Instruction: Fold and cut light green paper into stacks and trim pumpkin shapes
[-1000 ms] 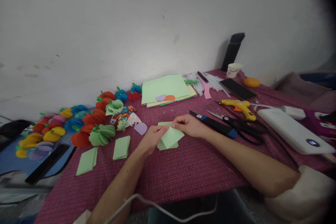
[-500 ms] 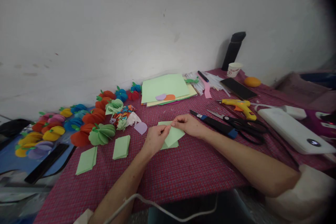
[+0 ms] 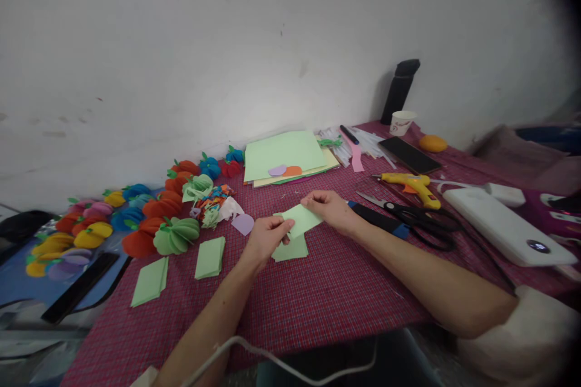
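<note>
Between my two hands is a small light green sheet of paper (image 3: 299, 219), lifted a little above the table and tilted. My left hand (image 3: 269, 236) pinches its left end between thumb and fingers. The right hand (image 3: 330, 210) grips the upper right end, its thumb hidden in part. Below the sheet lies a green paper piece (image 3: 293, 249), partly covered by the held one. Two stacks of green paper rectangles, the nearer stack (image 3: 210, 257) and the farther-left stack (image 3: 149, 281), rest left of my left hand.
Several paper pumpkins (image 3: 176, 234) crowd the left side beside paper scraps (image 3: 213, 205). Coloured sheets (image 3: 285, 154) lie at the back. Right of my hands are a utility knife (image 3: 379, 217), scissors (image 3: 422, 221), a yellow glue gun (image 3: 413, 184), a phone (image 3: 408, 154) and a white power bank (image 3: 503, 224).
My hands have turned the green sheet, and its right end now points up and to the right. The right hand has risen slightly, and more of the lower green piece shows.
</note>
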`<control>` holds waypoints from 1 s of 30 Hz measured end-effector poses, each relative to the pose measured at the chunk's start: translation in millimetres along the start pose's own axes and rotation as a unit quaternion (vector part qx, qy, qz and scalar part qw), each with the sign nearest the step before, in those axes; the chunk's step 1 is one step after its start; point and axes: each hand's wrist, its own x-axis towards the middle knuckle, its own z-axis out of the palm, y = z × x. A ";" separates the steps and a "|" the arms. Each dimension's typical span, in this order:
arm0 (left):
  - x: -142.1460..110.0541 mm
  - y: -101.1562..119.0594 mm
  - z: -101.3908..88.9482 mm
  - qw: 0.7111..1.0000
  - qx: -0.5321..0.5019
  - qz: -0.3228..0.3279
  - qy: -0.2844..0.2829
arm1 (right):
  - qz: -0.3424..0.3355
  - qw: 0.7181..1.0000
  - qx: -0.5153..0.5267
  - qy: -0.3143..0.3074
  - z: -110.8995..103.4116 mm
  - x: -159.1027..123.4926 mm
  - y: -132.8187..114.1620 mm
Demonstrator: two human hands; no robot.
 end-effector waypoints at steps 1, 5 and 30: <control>-0.7 1.5 0.8 1.000 -0.009 -0.007 -0.009 | 0.001 1.000 0.015 0.007 0.3 0.0 -0.8; -2.3 7.3 3.0 0.999 -0.037 -0.029 -0.028 | 0.004 0.998 0.058 0.024 0.6 0.5 -2.0; -7.8 1.1 -0.4 0.979 0.155 0.021 -0.131 | -0.063 0.969 -0.155 -0.179 -8.8 -4.0 -8.7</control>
